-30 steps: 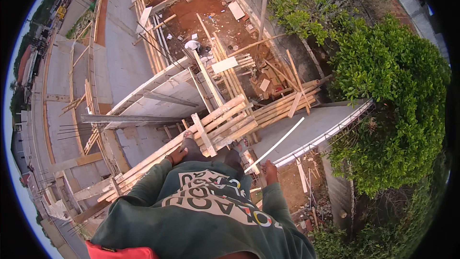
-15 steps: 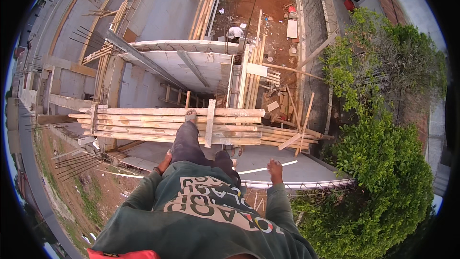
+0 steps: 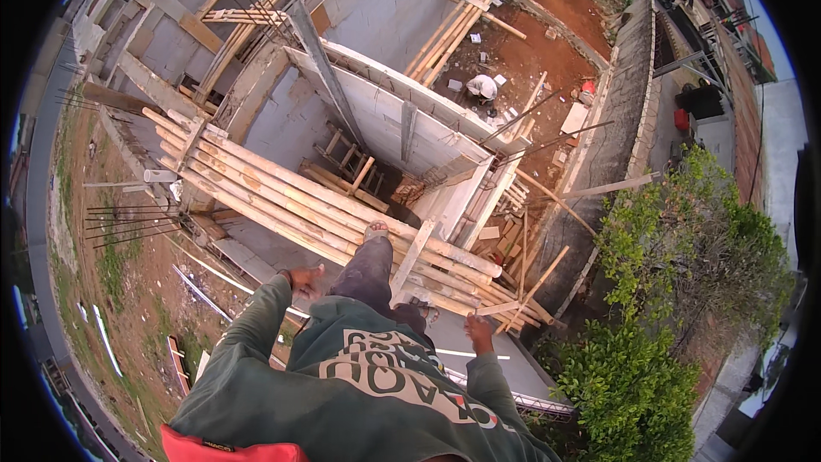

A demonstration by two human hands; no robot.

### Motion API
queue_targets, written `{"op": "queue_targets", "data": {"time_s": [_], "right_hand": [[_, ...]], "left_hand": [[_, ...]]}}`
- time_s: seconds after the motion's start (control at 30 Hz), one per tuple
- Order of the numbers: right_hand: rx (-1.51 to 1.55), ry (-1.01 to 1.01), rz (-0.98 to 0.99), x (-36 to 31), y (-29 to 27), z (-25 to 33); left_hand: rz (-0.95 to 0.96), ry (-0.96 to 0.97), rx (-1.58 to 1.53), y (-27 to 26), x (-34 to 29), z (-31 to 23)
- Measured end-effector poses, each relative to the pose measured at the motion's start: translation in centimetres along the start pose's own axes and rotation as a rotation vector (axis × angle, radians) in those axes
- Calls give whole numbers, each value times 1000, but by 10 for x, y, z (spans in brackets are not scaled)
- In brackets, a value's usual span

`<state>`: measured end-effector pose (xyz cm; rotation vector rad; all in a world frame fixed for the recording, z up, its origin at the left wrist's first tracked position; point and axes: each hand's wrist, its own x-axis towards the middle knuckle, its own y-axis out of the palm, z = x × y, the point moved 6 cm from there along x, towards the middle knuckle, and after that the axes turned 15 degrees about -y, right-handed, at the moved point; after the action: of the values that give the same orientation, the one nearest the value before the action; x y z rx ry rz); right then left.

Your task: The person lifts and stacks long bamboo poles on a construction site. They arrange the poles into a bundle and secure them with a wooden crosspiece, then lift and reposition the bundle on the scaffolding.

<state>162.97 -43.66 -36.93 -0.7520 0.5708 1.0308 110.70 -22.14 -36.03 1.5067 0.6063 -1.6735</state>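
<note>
I am standing high up on a walkway of bamboo poles (image 3: 282,180) laid side by side, one sandalled foot (image 3: 375,229) forward on them. Out to the side, my left hand (image 3: 304,281) is open with its fingers stretched, holding nothing. My right hand (image 3: 480,334) hangs in the air by the walkway's right end, its fingers loosely bent and somewhat apart, empty too. A wooden crosspiece (image 3: 413,258) lies over the poles between my hands. Another short crosspiece (image 3: 191,144) crosses their far left end.
Beyond the walkway drops a deep walled opening with a wooden ladder (image 3: 359,175) inside. Grey block walls (image 3: 359,8) run behind it. A person (image 3: 482,87) crouches on the red soil below. Rebar rods (image 3: 128,221) stick out at left; a leafy tree (image 3: 633,385) stands at right.
My view has turned, so the walkway now slants down to the right. My left hand has come away from beside my thigh and out to the side. The right hand is lower.
</note>
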Motion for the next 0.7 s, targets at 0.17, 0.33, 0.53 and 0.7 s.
{"op": "queue_targets", "data": {"time_s": [0.17,0.33,0.53,0.7], "right_hand": [[-104,-158,130,48,54,123],[-167,-231,222,65,95,221],[-293,-216,372,75,119,257],[-328,-201,526,96,135,269]], "left_hand": [[-163,184,-301,-88,-37,-34],[-182,224,-428,-114,-76,-14],[-341,193,-412,-96,-79,56],[-271,113,-363,-52,-55,108]]}}
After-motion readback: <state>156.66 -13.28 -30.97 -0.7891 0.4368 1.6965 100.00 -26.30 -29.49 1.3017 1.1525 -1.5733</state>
